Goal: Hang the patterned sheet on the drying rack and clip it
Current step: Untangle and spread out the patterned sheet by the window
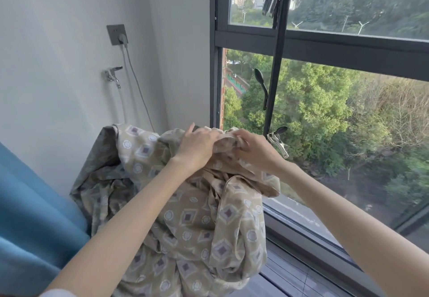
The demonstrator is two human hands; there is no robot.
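- A beige patterned sheet, printed with grey diamonds and white circles, hangs in a crumpled heap beside a dark-framed window.
- The left hand lies over the bunched top edge, its grip clamped on the fabric.
- The right hand pinches the same edge, its grip closed on it.
- A thin black rack pole rises just right of the hands.
- A silver metal clip sits at the pole's lower end, near the right hand.
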